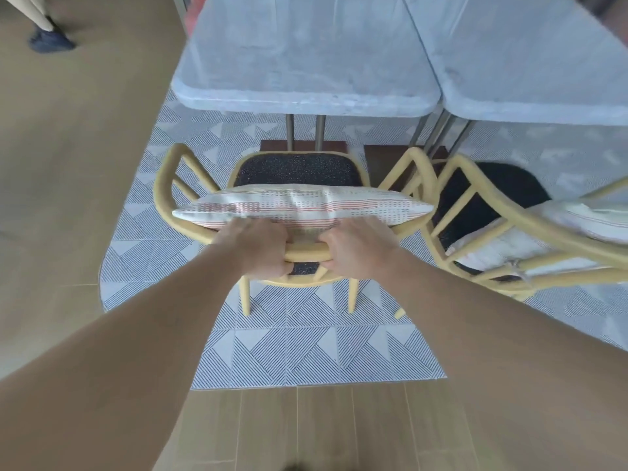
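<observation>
A yellow chair (163, 195) with a curved back rail and a dark speckled seat stands in front of a grey marble-look table (306, 62). A white cushion (306, 205) with red and dark dashed stripes leans against the inside of the chair's back. My left hand (258, 249) grips the top of the back rail, fingers curled over it. My right hand (356, 253) grips the same rail just to the right. Both hands touch the cushion's lower edge.
A second yellow chair (509, 212) with a white cushion stands close on the right, by a second grey table (530, 62). Both chairs stand on a striped geometric rug (299, 351) over wooden floor. Another person's dark shoe (51, 40) is at the far left.
</observation>
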`<state>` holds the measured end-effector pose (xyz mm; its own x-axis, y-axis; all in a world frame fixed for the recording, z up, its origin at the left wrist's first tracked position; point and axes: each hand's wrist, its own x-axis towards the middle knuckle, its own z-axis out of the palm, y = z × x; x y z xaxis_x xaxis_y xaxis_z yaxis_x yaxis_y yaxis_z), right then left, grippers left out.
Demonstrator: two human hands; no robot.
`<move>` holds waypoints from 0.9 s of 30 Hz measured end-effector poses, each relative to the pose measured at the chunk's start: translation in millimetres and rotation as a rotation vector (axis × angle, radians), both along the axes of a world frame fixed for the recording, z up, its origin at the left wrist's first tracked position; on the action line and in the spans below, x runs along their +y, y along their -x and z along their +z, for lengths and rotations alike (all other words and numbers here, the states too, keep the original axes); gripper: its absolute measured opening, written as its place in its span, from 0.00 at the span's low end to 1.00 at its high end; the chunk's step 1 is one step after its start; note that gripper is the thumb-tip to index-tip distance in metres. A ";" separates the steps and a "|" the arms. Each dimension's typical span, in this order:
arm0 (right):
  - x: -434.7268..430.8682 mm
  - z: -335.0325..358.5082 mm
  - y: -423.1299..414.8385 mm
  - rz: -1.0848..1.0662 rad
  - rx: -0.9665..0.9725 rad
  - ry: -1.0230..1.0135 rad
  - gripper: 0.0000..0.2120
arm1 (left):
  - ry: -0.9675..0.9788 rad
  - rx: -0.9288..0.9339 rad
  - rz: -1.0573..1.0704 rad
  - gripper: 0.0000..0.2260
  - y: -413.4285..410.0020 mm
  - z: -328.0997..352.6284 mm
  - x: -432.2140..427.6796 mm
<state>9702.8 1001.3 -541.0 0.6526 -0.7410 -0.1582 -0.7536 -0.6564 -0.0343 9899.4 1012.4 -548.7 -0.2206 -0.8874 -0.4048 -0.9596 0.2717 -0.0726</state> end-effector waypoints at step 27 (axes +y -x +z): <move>68.8 4.3 -61.5 0.021 -0.007 -0.076 0.08 | 0.080 -0.054 0.154 0.17 -57.8 -9.6 93.2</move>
<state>9764.3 1070.1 -536.7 0.6688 -0.7133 -0.2094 -0.7396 -0.6671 -0.0896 9957.2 1105.6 -558.3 -0.0597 -0.9388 -0.3393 -0.9836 0.1134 -0.1405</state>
